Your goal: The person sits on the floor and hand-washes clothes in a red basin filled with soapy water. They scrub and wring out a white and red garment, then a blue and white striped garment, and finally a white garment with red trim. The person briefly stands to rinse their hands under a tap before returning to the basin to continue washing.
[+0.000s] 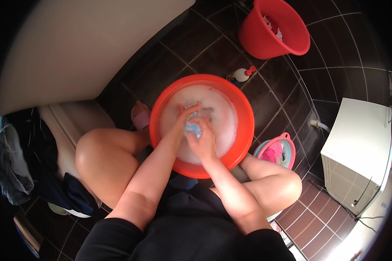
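A red-orange plastic basin (245, 130) full of foamy, cloudy water (223, 137) stands between my bent knees. Over its middle, at the surface of the suds, both hands hold a small light-blue cloth (193, 129). My left hand (183, 120) grips it from the left, fingers stretched towards the foam. From the right, my right hand (203, 140) curls around the same cloth. Part of the cloth is hidden by my fingers, and its exact kind is unclear. A greyish patch shows in the foam just beyond my hands.
A white bottle (241, 75) with a red cap is beyond the basin on dark floor tiles. Farther back stands a tall red bucket (259, 39) with cloth inside. A pink-rimmed tub (292, 153) holds pink fabric (271, 151). Dark clothes (42, 153) hang at left; a white appliance (356, 140) stands right.
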`<move>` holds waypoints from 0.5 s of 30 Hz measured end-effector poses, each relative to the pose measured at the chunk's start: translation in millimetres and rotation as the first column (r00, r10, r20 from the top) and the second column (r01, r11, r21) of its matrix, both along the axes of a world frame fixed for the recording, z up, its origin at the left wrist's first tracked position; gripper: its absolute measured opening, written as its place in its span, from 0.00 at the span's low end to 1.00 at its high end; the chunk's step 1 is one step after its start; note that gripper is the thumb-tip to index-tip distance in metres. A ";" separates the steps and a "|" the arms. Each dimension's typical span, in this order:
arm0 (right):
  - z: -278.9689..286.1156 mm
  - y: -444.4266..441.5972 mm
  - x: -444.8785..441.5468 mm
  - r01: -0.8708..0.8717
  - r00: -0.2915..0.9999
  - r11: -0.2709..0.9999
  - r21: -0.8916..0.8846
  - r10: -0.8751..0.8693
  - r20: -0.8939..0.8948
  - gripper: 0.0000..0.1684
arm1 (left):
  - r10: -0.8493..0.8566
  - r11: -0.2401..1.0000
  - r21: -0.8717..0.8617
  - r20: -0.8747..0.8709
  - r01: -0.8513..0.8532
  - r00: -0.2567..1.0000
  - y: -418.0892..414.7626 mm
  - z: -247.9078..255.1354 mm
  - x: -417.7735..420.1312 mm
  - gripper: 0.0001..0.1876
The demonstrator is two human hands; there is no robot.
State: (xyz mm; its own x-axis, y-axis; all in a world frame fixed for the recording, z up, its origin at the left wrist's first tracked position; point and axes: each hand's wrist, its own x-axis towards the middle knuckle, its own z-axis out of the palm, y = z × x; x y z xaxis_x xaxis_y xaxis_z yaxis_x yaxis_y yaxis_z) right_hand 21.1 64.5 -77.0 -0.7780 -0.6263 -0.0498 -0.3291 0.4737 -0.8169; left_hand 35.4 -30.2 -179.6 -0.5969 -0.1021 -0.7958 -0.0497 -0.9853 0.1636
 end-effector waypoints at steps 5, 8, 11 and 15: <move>22.3 -5.5 5.0 0.037 0.997 0.998 -0.045 -0.040 -0.062 0.11 | 0.018 0.964 -0.261 -0.106 -0.046 0.994 10.4 45.8 -2.1 0.22; -0.7 -4.4 -28.9 0.152 0.976 0.988 0.002 -0.150 -0.155 0.10 | 0.027 0.979 -0.205 0.027 -0.021 0.999 21.9 56.8 -5.5 0.21; 1.9 -5.7 -30.1 0.165 0.957 0.985 0.047 -0.148 -0.248 0.13 | -0.070 0.970 -0.222 0.139 0.100 0.988 25.2 47.6 -5.0 0.23; 14.3 -3.6 -9.6 0.036 0.968 0.999 0.023 -0.029 -0.250 0.14 | -0.098 0.952 -0.276 0.134 0.132 0.986 27.0 28.1 3.1 0.25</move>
